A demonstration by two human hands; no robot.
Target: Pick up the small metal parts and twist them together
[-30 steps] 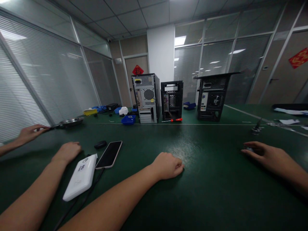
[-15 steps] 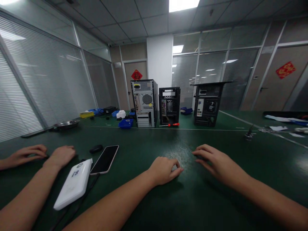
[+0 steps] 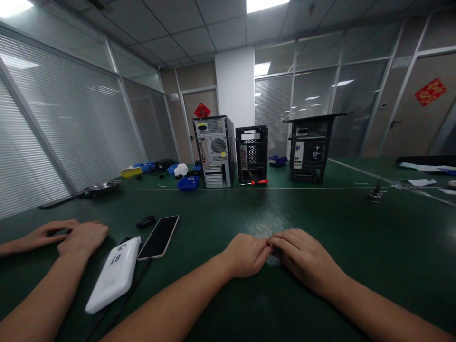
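Observation:
My left hand (image 3: 245, 254) rests on the green table (image 3: 320, 213) as a loose fist with nothing showing in it. My right hand (image 3: 302, 259) lies palm down beside it, fingers stretched forward, its fingertips touching those of the left hand. To the left lie a dark phone (image 3: 158, 237) and a white power bank (image 3: 114, 273) joined by a black cable. Another person's two hands (image 3: 71, 235) rest together at the far left.
Three computer cases (image 3: 213, 152) (image 3: 252, 154) (image 3: 309, 149) stand at the back, with a red-handled screwdriver (image 3: 258, 182) and a blue bin (image 3: 188, 183) before them. A metal bowl (image 3: 101, 188) sits at the left, a small black object (image 3: 145, 221) near the phone.
My right hand has swept in from the far right until it touches my left hand. The other person's far hand has moved in beside their near hand. My left hand stayed put.

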